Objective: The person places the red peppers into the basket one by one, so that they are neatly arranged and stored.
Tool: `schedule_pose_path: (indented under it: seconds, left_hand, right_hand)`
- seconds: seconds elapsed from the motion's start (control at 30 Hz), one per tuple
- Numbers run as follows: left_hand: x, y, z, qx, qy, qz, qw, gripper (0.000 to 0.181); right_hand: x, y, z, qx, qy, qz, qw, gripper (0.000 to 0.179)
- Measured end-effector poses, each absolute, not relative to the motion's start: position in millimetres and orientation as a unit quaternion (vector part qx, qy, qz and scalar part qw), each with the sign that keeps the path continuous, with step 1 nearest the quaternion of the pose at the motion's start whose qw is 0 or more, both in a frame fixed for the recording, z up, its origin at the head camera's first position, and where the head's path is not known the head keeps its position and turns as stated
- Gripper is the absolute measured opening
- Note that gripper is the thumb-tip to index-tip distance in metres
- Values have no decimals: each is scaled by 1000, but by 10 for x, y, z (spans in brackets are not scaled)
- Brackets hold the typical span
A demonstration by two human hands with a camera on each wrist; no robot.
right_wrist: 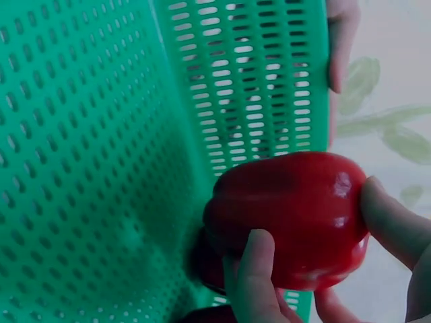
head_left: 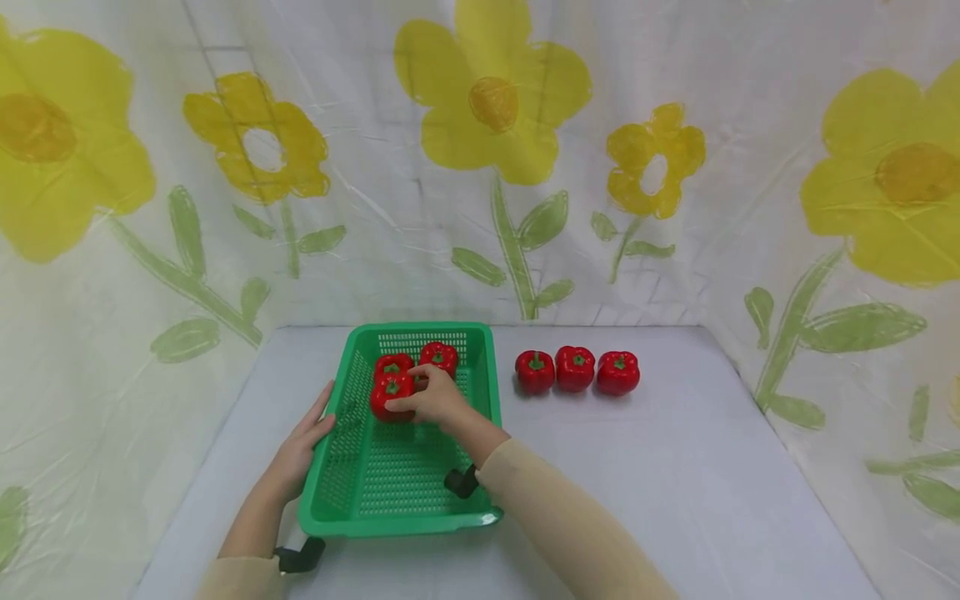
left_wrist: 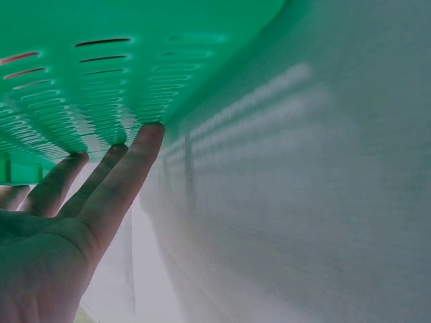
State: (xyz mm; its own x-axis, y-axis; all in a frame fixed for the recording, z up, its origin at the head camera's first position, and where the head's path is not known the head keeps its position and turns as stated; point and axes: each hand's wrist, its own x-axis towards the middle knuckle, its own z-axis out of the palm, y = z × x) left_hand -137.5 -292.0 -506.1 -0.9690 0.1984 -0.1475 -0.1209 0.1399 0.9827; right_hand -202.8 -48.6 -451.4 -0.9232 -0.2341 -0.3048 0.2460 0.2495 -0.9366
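Note:
A green plastic basket [head_left: 420, 525] with slotted walls stands on the left part of the table. My right hand [head_left: 441, 400] reaches inside and grips a red bell pepper [right_wrist: 289, 215] between thumb and fingers, near the basket's left wall. Behind this one lie a second red pepper [head_left: 388, 362] at the left and a third pepper [head_left: 438, 353] further right, partly covered by my hand. At the outside of the left wall, my left hand [head_left: 298, 454] touches the basket with straight fingers [left_wrist: 121, 182].
To the right of the basket, a left pepper [head_left: 535, 375], a middle pepper [head_left: 575, 371] and a right pepper [head_left: 618, 375] sit in a row on the white table [head_left: 675, 483]. A curtain [head_left: 360, 250] printed with yellow flowers hangs behind and at both sides.

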Motion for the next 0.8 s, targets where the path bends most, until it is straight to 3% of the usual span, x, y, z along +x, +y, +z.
schedule_pose_path:
  seconds: [0.8]
  left_hand:
    - [-1369,-2922,-5061,27,749,650,125,59]
  right_hand:
    - [-2065,-622,-4647,9,805,-561,195,61]
